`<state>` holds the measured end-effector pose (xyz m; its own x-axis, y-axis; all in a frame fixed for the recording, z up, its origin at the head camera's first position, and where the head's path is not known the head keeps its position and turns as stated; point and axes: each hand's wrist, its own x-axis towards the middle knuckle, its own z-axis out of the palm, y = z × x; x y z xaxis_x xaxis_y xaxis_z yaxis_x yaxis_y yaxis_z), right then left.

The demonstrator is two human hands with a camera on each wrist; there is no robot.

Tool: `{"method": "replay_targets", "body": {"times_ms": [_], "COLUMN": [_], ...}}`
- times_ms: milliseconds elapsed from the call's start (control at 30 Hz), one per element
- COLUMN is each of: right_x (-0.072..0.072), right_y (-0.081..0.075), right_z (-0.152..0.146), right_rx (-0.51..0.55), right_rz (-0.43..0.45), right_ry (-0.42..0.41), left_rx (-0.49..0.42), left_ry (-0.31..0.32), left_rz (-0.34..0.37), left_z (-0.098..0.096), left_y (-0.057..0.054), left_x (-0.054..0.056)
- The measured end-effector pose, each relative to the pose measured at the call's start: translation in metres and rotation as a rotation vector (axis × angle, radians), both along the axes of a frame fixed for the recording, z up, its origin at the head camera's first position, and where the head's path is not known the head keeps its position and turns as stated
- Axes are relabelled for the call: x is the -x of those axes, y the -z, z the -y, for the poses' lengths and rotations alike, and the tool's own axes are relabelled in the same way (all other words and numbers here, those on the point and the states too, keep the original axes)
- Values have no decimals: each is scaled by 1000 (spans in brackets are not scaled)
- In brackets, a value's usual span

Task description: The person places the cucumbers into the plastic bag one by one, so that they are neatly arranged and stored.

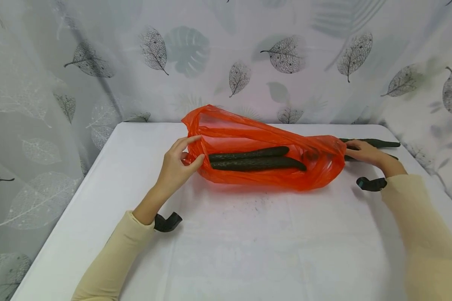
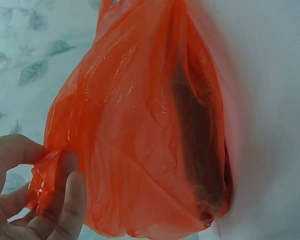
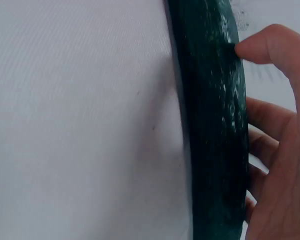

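On a white table [image 1: 233, 251], a red plastic bag [image 1: 248, 179] is cradling two cucumbers [image 1: 256, 163]. The left hand [image 1: 177, 162] is pinching its left edge; the right hand [image 1: 367, 153], fingers curled, is gripping a loose cucumber [image 3: 215, 120] at its right end, seemingly a grasping step calling for steady hold next.

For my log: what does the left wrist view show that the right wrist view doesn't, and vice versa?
Only the left wrist view shows the red plastic bag, the left hand pinching its gathered edge, and a dark shape within it. Only the right wrist view shows the right hand at the side of an unbagged dark green cucumber, the fingers partly hidden behind it. Both share the white tabletop and some of the leaf-patterned backdrop.
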<state>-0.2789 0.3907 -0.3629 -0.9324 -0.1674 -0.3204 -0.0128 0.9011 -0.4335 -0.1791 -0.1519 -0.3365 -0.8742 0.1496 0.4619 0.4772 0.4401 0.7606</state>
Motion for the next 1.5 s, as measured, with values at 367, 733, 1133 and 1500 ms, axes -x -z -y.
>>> {"method": "replay_targets", "body": {"times_ms": [367, 733, 1133, 1500], "right_x": [-11, -2, -6, -9], "right_y": [16, 14, 10, 10], "right_z": [-13, -12, -11, -13], "right_rx": [48, 8, 21, 11], "right_rz": [-45, -98, -161, -235], "right_ry": [-1, -88, -131, -125], "left_rx": [20, -6, -3, -5], "left_ry": [-2, 1, -4, 7], "left_rz": [5, 10, 0, -23], "left_z": [2, 2, 4, 4], "left_y": [2, 1, -2, -1], "left_x": [-2, -2, -1, 1]}}
